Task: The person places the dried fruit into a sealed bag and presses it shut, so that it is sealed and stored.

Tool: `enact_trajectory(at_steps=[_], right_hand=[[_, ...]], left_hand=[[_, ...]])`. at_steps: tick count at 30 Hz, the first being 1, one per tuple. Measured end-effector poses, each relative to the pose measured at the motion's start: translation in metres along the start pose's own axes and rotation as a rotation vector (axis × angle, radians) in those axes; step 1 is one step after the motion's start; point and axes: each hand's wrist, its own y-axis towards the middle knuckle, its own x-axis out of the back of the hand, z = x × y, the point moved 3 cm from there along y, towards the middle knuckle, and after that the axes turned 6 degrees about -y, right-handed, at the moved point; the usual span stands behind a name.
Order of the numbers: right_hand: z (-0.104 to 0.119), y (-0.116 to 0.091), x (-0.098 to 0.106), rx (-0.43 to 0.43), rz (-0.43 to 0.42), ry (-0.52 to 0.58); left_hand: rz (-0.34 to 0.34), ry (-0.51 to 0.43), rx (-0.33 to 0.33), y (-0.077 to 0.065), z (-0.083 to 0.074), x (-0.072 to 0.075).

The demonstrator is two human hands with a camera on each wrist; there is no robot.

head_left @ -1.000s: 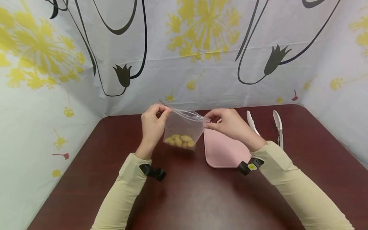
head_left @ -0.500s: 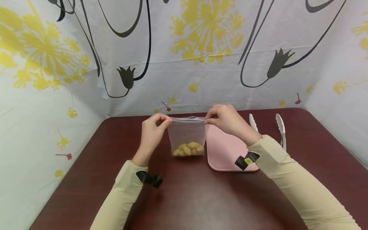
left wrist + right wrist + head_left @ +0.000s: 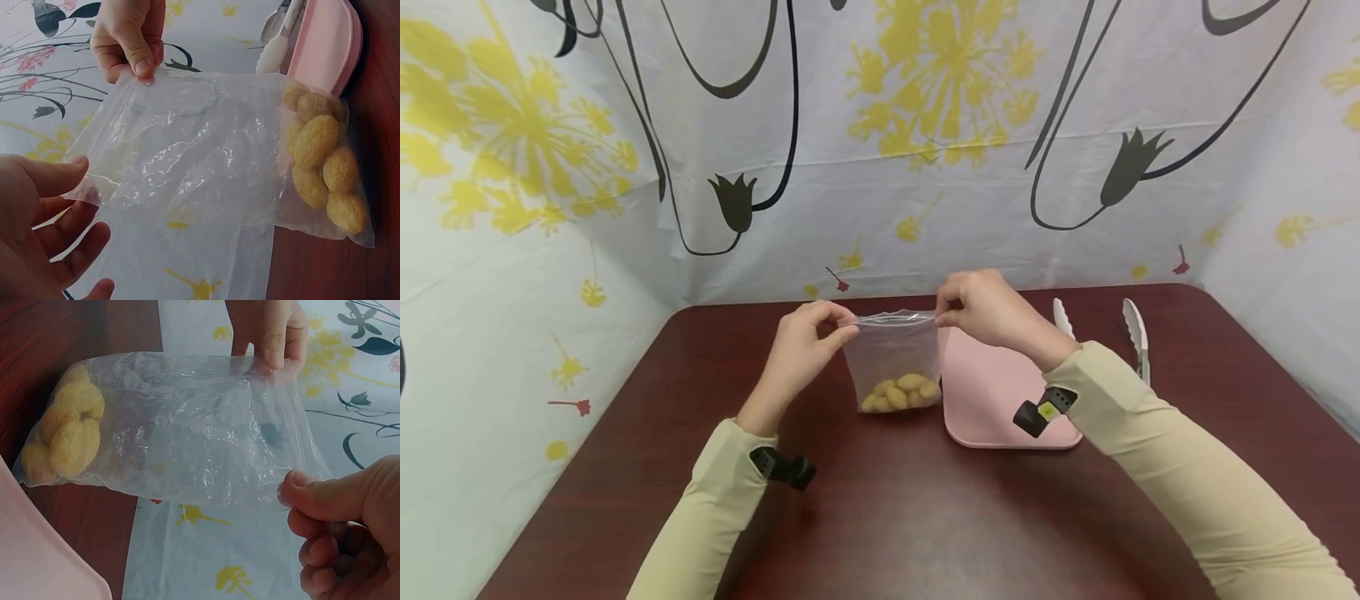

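Note:
A clear zip-top bag hangs upright between both hands, its bottom at or just above the table; contact is hard to tell. Several yellow oval pieces, like small potatoes, lie together at its bottom. My left hand pinches the bag's top left corner between thumb and forefinger, its other fingers loose in the left wrist view. At the top right corner, my right hand grips the edge with thumb and forefinger, the remaining fingers curled in. Whether the zip strip is sealed along its length cannot be made out.
A pink cutting board lies just right of the bag, partly under the right forearm. Behind that arm are tongs with pale tips, their handles hidden. The dark red table meets a patterned sheet at the back.
The bag has come down and slightly right, from tilted with a gaping mouth to hanging nearly level with a flatter mouth. Both hands keep their hold on its corners.

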Motion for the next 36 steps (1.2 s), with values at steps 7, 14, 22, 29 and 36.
enact_trajectory(at_steps=[7, 14, 22, 29, 36], right_hand=[[-0.001, 0.001, -0.001, -0.029, 0.084, 0.001], [0.003, 0.007, -0.002, -0.027, 0.129, -0.024], [0.008, 0.011, -0.003, -0.004, 0.083, -0.013], [0.009, 0.011, -0.002, -0.015, 0.076, 0.006], [0.008, 0.011, -0.002, -0.035, 0.094, 0.012]], left_hand=[[-0.035, 0.04, -0.068, -0.001, -0.006, -0.001], [-0.078, 0.036, -0.132, -0.002, -0.009, -0.002], [-0.043, 0.009, -0.151, 0.0, -0.01, -0.001], [0.061, 0.038, -0.07, 0.004, -0.006, -0.004], [0.083, 0.011, -0.082, 0.007, -0.01, -0.011]])
